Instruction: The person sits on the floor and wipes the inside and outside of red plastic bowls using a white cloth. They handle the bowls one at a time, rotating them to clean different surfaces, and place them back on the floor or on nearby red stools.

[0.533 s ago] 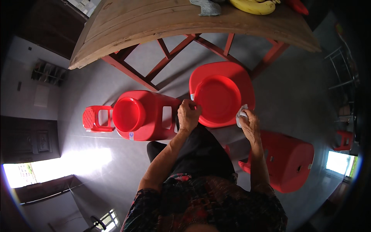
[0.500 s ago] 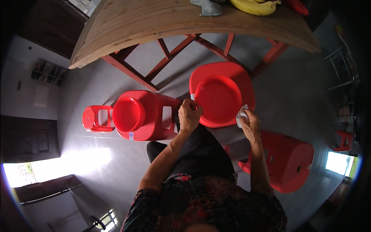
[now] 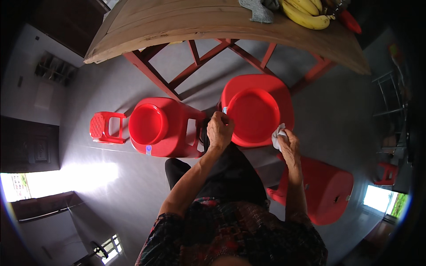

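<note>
A round red basin point(image 3: 254, 114) rests on a red plastic stool point(image 3: 284, 91) in front of me. My left hand point(image 3: 220, 131) is closed at the basin's near-left rim, thumb and fingers bent together. Whether it pinches the rim or something small is hidden. Beside the near-right rim, my right hand point(image 3: 290, 147) is closed round a crumpled white cloth point(image 3: 278, 135). The cloth is close to the edge of the stool seat.
Leftward, a smaller red basin point(image 3: 147, 124) sits on another red stool point(image 3: 177, 128), near a low red stool point(image 3: 101, 127). A red stool point(image 3: 328, 190) lies tipped at right. Bananas point(image 3: 306, 15) and a grey cloth point(image 3: 261, 11) lie on the wooden table point(image 3: 177, 26).
The whole view has shifted slightly, bringing more of the bananas into sight. Both hands keep nearly the same places beside the basin, and the white cloth is still in the right hand.
</note>
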A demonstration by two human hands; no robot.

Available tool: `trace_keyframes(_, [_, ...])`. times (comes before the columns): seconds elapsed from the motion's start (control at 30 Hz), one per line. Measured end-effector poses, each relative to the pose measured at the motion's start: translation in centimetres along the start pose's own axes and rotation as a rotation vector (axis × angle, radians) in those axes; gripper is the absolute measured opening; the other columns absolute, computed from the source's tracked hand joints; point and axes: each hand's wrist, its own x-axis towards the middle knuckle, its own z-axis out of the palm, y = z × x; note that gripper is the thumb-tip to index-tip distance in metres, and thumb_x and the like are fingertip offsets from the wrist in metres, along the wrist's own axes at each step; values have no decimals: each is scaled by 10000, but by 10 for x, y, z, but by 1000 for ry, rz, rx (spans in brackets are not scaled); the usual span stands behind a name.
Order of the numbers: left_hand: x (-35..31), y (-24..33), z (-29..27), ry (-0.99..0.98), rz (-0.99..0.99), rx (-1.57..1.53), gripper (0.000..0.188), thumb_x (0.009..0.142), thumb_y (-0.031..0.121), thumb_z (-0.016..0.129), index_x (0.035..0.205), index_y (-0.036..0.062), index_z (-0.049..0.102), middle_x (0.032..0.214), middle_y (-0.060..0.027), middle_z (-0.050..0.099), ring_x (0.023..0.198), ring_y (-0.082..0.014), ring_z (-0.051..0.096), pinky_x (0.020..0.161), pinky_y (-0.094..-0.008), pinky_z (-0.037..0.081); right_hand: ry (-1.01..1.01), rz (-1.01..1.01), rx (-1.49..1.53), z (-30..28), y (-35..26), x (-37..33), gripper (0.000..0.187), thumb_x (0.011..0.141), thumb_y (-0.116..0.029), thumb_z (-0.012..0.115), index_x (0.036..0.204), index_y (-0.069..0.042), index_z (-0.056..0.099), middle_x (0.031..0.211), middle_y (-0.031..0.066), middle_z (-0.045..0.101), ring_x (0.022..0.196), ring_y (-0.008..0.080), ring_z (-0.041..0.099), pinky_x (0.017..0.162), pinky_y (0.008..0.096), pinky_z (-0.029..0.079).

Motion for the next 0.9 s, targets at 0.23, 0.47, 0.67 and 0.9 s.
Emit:
trace_keyframes(0.23, [12,11,3,-50,32,-77,238,711,188,675,824,0,582,731,-147,638,705,-308,635,665,-394,504,-44,11,-7,-2,13,2,308,824,-215,582,1019,21,611,905,214,645,813,327,630,723,400,497])
trace_keyframes(0.47, [25,8,0,-106,119,-66,206,747,161,629,821,-7,536,749,-178,639,754,-343,643,673,-416,496,-93,162,206,-13,-10,-4,314,843,-236,577,1021,21,611,858,161,642,778,218,608,691,346,472])
trace_keyframes(0.67, [33,-5,-1,-381,-54,-531,220,838,176,576,932,-18,530,842,-103,612,774,-205,633,665,-341,551,-44,204,251,-29,-10,-7,270,855,-217,583,1013,-1,619,831,74,616,787,137,559,714,290,449])
trace_keyframes(0.9, [2,18,-38,-218,-196,-933,351,807,105,592,1114,13,448,1046,-86,563,876,-146,557,717,-300,526,335,-197,308,-51,-101,-21,230,901,-65,504,1105,-1,590,1011,81,627,928,144,589,781,287,492])
